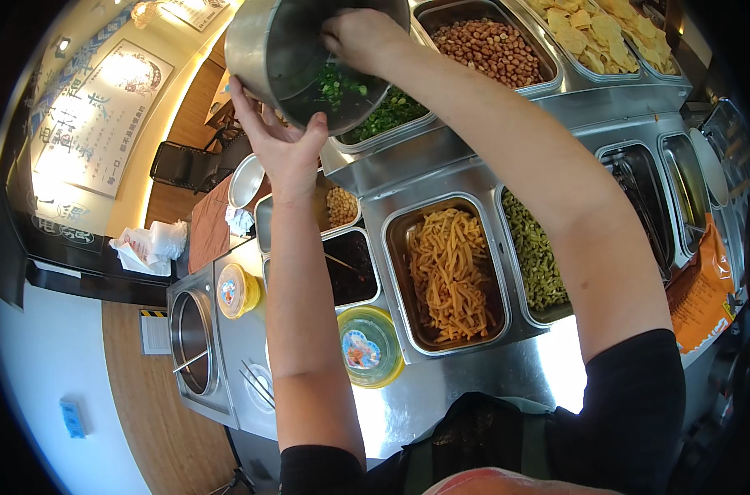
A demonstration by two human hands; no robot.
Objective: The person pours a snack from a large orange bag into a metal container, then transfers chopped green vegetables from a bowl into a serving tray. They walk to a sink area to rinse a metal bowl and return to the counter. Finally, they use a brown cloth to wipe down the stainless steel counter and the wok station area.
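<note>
My left hand (pixel 285 148) supports a deep stainless-steel pot (pixel 248 52) from below and the side, thumb along its rim. The pot is tilted, its mouth towards the steel pan of chopped green onion (pixel 390 117) beneath. Some chopped green onion (pixel 337 86) still clings to the pot's inner wall. My right hand (pixel 365 40) reaches inside the mouth, fingers curled near the wall. Whether those fingers pinch any bits cannot be made out. Beside the green onion pan is a pan of peanuts (pixel 489 52).
Nearer me sit pans of yellow shredded pickle (pixel 449 272) and chopped green beans (pixel 532 260). Yellow-rimmed lidded tubs (pixel 370 346) stand on the steel counter (pixel 424 396). A round well (pixel 191 340) with a utensil is at left, an orange bag (pixel 700 284) at right. Crisps (pixel 591 37) fill the far pans.
</note>
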